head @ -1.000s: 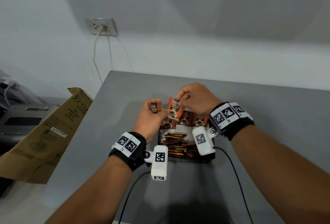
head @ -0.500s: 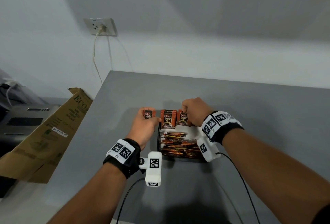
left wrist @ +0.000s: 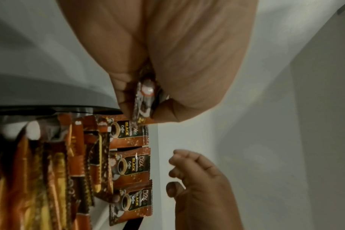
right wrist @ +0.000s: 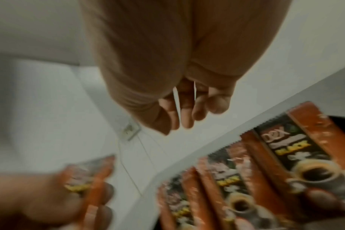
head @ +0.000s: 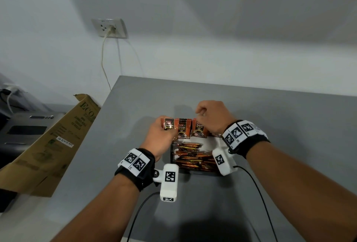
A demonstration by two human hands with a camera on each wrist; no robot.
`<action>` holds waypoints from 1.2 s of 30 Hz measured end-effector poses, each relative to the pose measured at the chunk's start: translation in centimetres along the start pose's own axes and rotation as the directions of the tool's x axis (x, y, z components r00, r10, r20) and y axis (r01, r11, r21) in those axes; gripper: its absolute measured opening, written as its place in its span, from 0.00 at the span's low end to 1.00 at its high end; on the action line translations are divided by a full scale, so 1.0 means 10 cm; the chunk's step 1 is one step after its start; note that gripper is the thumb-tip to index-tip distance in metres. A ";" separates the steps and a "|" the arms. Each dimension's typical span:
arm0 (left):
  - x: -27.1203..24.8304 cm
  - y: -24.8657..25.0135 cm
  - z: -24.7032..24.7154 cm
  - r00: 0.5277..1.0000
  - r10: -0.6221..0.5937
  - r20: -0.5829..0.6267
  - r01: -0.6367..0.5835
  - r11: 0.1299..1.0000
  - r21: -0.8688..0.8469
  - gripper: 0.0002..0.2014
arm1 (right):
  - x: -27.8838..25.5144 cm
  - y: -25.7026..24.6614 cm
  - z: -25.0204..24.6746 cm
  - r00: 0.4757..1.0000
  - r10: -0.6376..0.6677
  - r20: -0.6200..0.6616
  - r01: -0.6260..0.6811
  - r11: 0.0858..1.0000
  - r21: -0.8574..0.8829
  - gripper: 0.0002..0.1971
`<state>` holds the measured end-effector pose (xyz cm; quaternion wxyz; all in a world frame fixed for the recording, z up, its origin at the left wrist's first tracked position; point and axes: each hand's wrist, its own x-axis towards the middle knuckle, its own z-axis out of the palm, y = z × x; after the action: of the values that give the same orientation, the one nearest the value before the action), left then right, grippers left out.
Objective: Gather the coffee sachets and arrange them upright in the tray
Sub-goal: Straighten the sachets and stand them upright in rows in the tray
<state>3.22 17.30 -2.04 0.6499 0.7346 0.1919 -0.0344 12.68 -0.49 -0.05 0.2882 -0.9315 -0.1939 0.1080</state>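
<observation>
Brown and orange coffee sachets (head: 181, 130) stand upright in a row along the far side of the tray (head: 171, 154); the left wrist view shows three of them (left wrist: 132, 165). More sachets (head: 193, 159) are packed in the tray's near part. My left hand (head: 164, 126) pinches one sachet (head: 168, 124) between thumb and fingers at the row's left end, shown edge-on (left wrist: 144, 99) in the left wrist view. My right hand (head: 200, 113) hovers just above the row's right part, its fingers (left wrist: 184, 155) loosely curled and holding nothing.
The tray sits on a grey table (head: 270, 126) that meets a white wall. A cardboard box (head: 48, 145) leans at the table's left edge, beside a grey machine (head: 23, 127). A wall socket (head: 109, 28) with a cord is above. Wrist cables trail toward me.
My right hand brought its sachet down into the far row, let it go and lifted slightly. My left hand lowered and moved its sachet to the row's left end.
</observation>
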 end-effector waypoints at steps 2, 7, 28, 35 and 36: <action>0.00 0.04 0.06 0.998 0.028 0.050 -0.029 1.000 0.008 0.15 | -0.08 -0.15 -0.08 0.997 -0.042 0.063 0.032 0.987 0.158 0.09; 0.01 0.11 0.19 0.993 0.036 0.111 -0.036 0.999 -0.004 0.21 | -0.13 -0.26 -0.20 0.993 -0.093 0.078 0.075 0.975 0.209 0.06; -0.05 -0.16 -0.13 0.999 -0.035 -0.036 0.038 0.993 0.112 0.10 | 0.05 0.08 0.17 0.988 0.091 0.127 -0.059 0.970 -0.236 0.13; -0.08 -0.15 -0.09 1.000 -0.004 -0.010 0.005 0.990 0.142 0.09 | 0.03 0.06 0.15 0.989 0.072 0.128 -0.044 0.976 -0.213 0.12; -0.09 -0.15 -0.08 1.000 0.002 -0.002 -0.002 0.986 0.167 0.09 | 0.02 0.04 0.13 0.993 0.054 0.103 -0.033 0.980 -0.196 0.10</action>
<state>1.76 18.01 -3.08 0.5860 0.7866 0.1883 -0.0490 12.53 -0.08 -1.33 0.1826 -0.9520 -0.1982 0.1450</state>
